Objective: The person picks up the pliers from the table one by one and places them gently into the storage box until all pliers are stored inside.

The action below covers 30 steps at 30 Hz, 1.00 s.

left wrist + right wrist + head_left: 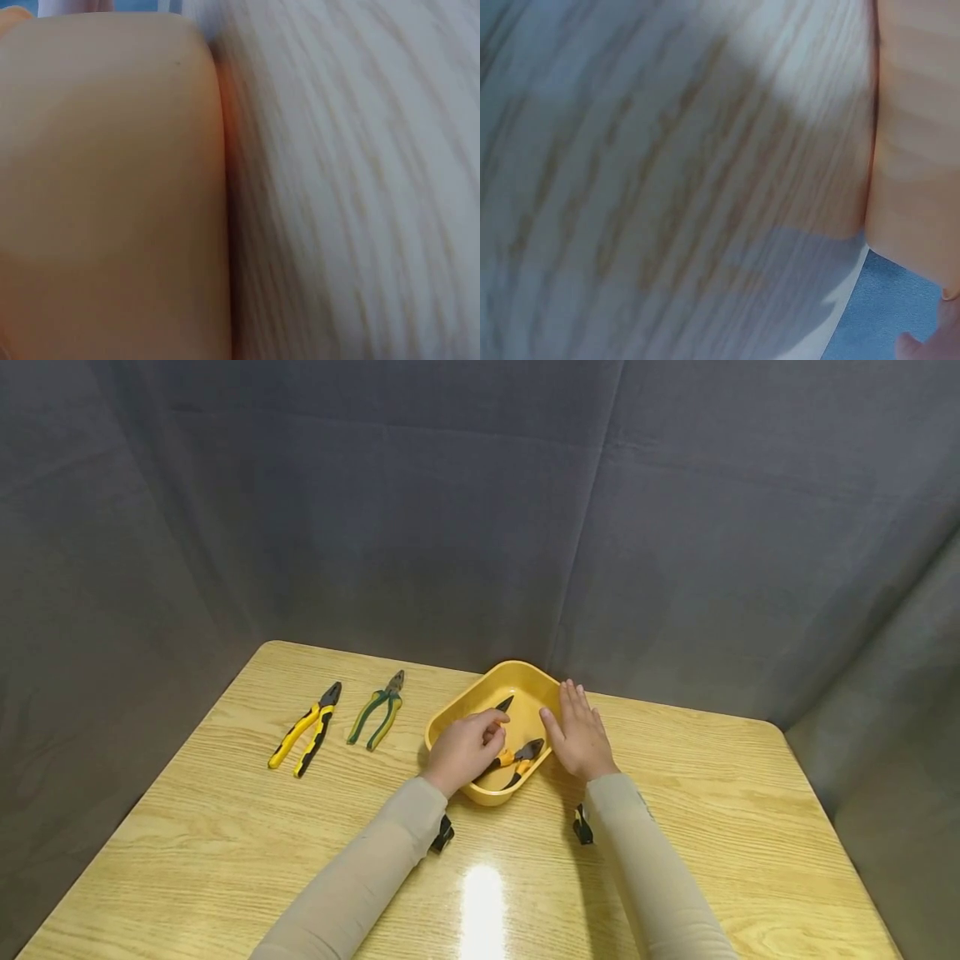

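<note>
Your left hand (467,745), nearer, has its grip curled on the orange-handled pliers (517,758) lying diagonally, nose toward upper right, in the yellow plastic tray (480,693) at frame centre; your right hand (579,735) rests flat, released, against the tray's right rim.

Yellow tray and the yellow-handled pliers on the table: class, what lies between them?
In the head view, green-handled pliers lie between the yellow tray and the yellow-handled pliers.

Glossy wood grain, smooth plastic, matt cloth

The surface (675,827) looks like glossy wood-grain laminate; the yellow tray (457,714) is smooth plastic; at twelve o'clock hangs a matt grey cloth backdrop (450,510); the sleeves (375,868) are soft fabric.
</note>
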### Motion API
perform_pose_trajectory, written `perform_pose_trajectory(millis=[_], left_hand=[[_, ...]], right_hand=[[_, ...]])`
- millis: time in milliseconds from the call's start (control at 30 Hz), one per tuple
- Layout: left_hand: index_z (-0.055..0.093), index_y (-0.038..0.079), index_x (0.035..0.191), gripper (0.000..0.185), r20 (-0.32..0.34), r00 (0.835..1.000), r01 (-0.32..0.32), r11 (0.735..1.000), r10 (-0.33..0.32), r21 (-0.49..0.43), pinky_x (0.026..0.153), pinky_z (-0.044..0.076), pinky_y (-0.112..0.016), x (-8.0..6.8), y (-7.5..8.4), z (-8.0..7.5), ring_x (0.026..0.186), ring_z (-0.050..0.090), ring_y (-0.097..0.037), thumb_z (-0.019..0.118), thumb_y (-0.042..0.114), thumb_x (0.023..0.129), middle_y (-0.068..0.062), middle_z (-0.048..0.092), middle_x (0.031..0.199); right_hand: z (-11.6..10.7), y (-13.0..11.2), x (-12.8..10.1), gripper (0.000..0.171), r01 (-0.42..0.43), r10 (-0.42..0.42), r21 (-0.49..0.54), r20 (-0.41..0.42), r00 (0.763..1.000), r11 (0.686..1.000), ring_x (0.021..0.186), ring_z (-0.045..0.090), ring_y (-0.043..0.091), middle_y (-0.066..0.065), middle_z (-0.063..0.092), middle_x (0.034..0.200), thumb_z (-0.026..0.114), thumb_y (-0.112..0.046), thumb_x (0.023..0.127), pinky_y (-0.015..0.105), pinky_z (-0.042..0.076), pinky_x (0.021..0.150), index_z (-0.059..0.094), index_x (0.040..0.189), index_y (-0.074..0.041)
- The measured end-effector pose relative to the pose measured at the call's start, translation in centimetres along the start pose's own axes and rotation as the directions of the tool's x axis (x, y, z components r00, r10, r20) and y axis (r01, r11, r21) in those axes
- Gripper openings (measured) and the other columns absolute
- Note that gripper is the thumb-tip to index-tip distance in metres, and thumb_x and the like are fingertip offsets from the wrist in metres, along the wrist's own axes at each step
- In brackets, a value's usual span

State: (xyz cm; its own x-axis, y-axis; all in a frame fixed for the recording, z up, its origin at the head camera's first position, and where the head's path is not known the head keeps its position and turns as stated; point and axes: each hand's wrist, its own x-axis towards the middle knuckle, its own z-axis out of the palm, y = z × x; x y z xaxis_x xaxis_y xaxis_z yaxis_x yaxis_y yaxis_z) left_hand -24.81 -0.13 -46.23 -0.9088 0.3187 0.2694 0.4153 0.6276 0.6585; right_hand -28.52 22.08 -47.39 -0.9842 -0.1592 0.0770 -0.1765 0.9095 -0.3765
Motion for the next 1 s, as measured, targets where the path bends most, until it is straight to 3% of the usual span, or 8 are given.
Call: perform_pose_trajectory(millis=[167, 333, 567, 1000], left_hand=[[0.068, 0.014, 0.127, 0.027, -0.032, 0.999, -0.040, 0.999, 0.040, -0.004, 0.077, 0.056, -0.032, 0.0, -0.1, -0.2, 0.089, 0.068, -0.014, 0.054, 0.025, 0.106, 0.002, 0.073, 0.101], [0.069, 0.013, 0.127, 0.026, -0.078, 0.995, -0.067, 0.995, 0.061, -0.076, 0.079, 0.058, -0.032, -0.1, -0.3, -0.3, 0.095, 0.070, -0.017, 0.057, 0.020, 0.105, -0.001, 0.074, 0.108], [0.068, 0.013, 0.126, 0.025, -0.096, 0.995, -0.044, 0.990, 0.031, -0.131, 0.087, 0.057, -0.036, -0.4, -0.7, -0.8, 0.101, 0.069, -0.019, 0.057, 0.021, 0.105, -0.002, 0.072, 0.114], [0.068, 0.012, 0.128, 0.026, -0.155, 0.986, 0.015, 0.966, -0.057, -0.257, 0.086, 0.058, -0.039, -1.4, -2.3, -2.7, 0.103, 0.068, -0.021, 0.058, 0.021, 0.106, -0.006, 0.071, 0.116]], right_hand=[[-0.1, 0.0, 0.1, 0.077, 0.007, -0.007, -0.003, -0.004, 1.000, 1.000, 0.156, 0.002, 0.030, 0.013, 0.006, 0.170, 0.022, -0.057, 0.108, 0.057, 0.010, 0.123, 0.009, 0.163, -0.003], [-0.1, 0.0, 0.1, 0.079, 0.013, -0.013, -0.012, -0.011, 1.000, 1.000, 0.156, 0.002, 0.030, 0.013, 0.007, 0.170, 0.020, -0.059, 0.107, 0.057, 0.010, 0.123, 0.010, 0.163, -0.003], [0.0, 0.1, 0.0, 0.079, 0.019, -0.019, -0.016, -0.006, 1.000, 1.000, 0.156, 0.002, 0.031, 0.014, 0.007, 0.170, 0.020, -0.058, 0.108, 0.058, 0.009, 0.123, 0.011, 0.162, -0.003], [-0.1, 0.1, -0.1, 0.079, 0.027, -0.027, -0.007, 0.001, 1.000, 1.000, 0.156, 0.002, 0.031, 0.013, 0.006, 0.170, 0.019, -0.058, 0.108, 0.058, 0.009, 0.123, 0.011, 0.162, -0.002]])
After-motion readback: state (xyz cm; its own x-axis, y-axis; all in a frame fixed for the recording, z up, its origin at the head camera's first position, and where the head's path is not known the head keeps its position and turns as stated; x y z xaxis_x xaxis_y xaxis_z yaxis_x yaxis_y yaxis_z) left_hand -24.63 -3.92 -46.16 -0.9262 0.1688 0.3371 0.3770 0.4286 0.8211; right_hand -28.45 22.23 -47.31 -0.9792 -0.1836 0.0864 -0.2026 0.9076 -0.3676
